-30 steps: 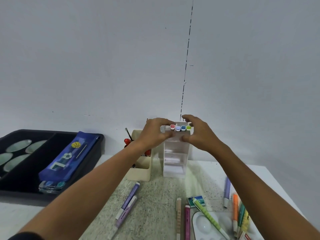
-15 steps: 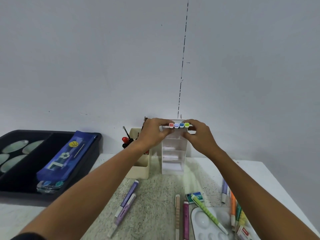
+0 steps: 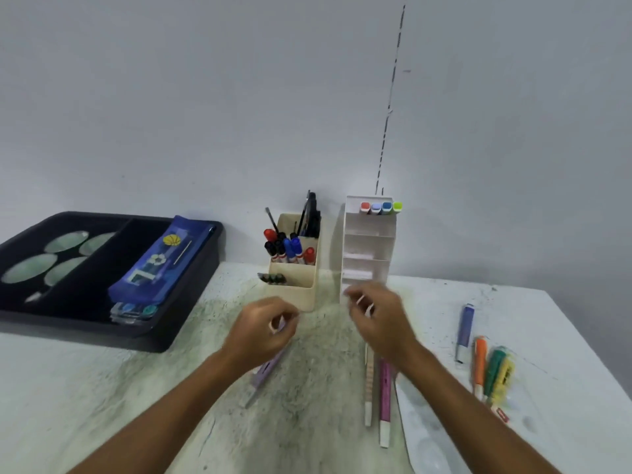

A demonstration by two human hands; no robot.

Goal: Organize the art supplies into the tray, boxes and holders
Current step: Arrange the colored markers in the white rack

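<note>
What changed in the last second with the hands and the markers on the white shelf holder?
Both hands let go of the four markers in the top slot of the white holder and dropped toward the table: left hand over the purple pens, right hand over the pink pens, both blurred, holding nothing evident. Markers, holder, beige holder and black tray stayed put.

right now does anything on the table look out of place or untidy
Yes. Several pens still lie loose on the table: a purple pen, an orange one and a pink one. The white tiered holder has four markers on top, lower shelves mostly bare.
</note>
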